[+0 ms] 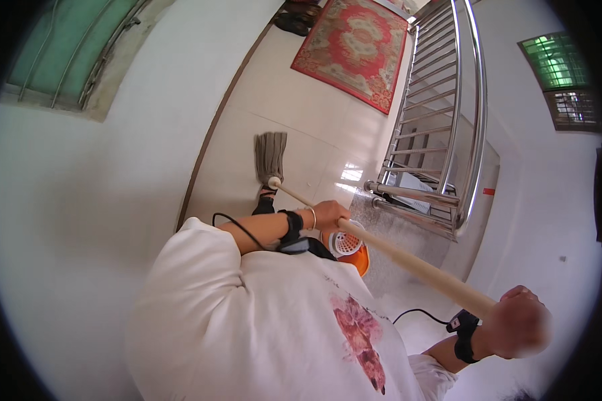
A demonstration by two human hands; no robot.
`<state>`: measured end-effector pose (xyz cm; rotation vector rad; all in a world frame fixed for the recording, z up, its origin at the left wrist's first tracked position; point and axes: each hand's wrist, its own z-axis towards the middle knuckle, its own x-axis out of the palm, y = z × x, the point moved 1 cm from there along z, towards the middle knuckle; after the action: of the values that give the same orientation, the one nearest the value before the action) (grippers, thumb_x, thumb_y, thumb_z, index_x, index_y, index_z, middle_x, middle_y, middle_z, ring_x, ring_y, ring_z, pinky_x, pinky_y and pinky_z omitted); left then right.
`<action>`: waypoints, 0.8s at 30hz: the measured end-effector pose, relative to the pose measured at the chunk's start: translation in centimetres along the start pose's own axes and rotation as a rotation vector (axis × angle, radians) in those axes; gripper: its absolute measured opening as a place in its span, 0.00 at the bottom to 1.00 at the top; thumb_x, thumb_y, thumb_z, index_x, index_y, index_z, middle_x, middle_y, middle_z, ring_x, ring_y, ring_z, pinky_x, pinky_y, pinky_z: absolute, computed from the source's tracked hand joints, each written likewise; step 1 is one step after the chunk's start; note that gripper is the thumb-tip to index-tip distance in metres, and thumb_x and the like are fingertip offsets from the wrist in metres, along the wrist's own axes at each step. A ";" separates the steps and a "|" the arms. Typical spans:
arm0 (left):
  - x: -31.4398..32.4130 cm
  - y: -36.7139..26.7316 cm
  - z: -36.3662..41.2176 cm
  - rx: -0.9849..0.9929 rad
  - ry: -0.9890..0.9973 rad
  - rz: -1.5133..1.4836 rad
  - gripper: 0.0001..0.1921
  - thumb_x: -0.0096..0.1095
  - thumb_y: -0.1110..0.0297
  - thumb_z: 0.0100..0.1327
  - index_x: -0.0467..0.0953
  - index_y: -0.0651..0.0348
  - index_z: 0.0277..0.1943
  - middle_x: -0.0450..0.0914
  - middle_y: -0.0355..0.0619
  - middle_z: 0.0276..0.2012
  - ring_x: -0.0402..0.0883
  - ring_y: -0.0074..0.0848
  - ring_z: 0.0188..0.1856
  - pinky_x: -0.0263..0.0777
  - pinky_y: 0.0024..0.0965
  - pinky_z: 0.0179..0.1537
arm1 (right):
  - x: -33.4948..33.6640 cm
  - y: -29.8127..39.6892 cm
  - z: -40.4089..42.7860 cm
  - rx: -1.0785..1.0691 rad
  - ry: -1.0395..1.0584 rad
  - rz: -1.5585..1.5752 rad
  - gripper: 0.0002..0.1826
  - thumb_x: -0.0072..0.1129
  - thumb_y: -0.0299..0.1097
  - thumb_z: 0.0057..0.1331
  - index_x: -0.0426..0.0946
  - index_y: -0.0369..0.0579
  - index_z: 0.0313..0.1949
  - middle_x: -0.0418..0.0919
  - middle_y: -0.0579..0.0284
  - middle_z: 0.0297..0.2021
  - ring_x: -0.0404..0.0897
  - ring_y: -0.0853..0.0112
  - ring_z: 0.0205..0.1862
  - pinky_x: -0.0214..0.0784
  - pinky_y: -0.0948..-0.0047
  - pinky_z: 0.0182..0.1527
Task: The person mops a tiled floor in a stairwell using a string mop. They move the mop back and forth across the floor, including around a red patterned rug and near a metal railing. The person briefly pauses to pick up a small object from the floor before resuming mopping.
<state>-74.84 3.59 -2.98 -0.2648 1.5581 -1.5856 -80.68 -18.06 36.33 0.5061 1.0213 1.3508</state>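
My left hand [329, 215] is wrapped around the lower part of a pale wooden mop handle [411, 263]. Higher up, near the top end, my right hand [516, 323] grips the same handle; this hand looks partly blurred. The handle slants down to a round white socket [275, 182]. Beyond it the grey-brown mop head [271, 153] is spread on the tiled floor [301, 105], just ahead of my dark shoe [264, 204]. Beneath my left hand stands an orange bucket [358, 260] with a white perforated wringer basket [348, 243], partly hidden by my body and hand.
A red patterned rug [356, 50] lies farther along the floor, with dark shoes [293, 22] beside it. A stainless steel railing [431, 115] edges the stairwell on the right. The white wall [145, 125] with a barred window [75, 50] runs along the left.
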 end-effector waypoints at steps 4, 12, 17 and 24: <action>-1.8 -2.6 2.1 0.085 -0.018 0.077 0.04 0.63 0.68 0.46 0.73 0.52 0.22 0.75 0.46 0.17 0.76 0.42 0.21 0.69 0.38 0.23 | -4.4 3.9 -1.0 -0.164 -0.451 0.205 0.12 0.40 0.30 0.64 0.62 0.39 0.23 0.61 0.57 0.19 0.60 0.67 0.19 0.51 0.59 0.26; -9.5 -3.0 6.9 0.228 -0.188 0.160 0.05 0.63 0.67 0.45 0.73 0.50 0.21 0.74 0.44 0.16 0.76 0.40 0.21 0.69 0.38 0.22 | -5.3 5.7 -3.8 -0.263 -0.458 0.352 0.15 0.41 0.22 0.54 0.59 0.58 0.14 0.57 0.72 0.17 0.55 0.78 0.19 0.47 0.67 0.26; -13.0 6.8 8.6 -0.047 -0.275 0.415 0.07 0.62 0.72 0.47 0.70 0.55 0.20 0.72 0.46 0.17 0.74 0.42 0.25 0.69 0.41 0.30 | 5.4 -6.9 -4.6 0.087 -0.921 0.104 0.05 0.54 0.22 0.55 0.69 0.39 0.23 0.73 0.56 0.23 0.71 0.63 0.23 0.63 0.68 0.23; -11.2 16.4 6.9 -0.192 -0.321 0.544 0.05 0.59 0.75 0.46 0.68 0.57 0.24 0.74 0.48 0.23 0.73 0.44 0.34 0.67 0.43 0.36 | 15.6 -14.4 -5.2 0.325 -0.178 0.048 0.02 0.58 0.21 0.54 0.76 0.39 0.28 0.76 0.56 0.25 0.78 0.63 0.33 0.65 0.52 0.54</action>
<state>-56.50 9.13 -11.61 -0.1690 1.3785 -0.9249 -78.55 -7.51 17.28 0.8832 1.0905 1.1626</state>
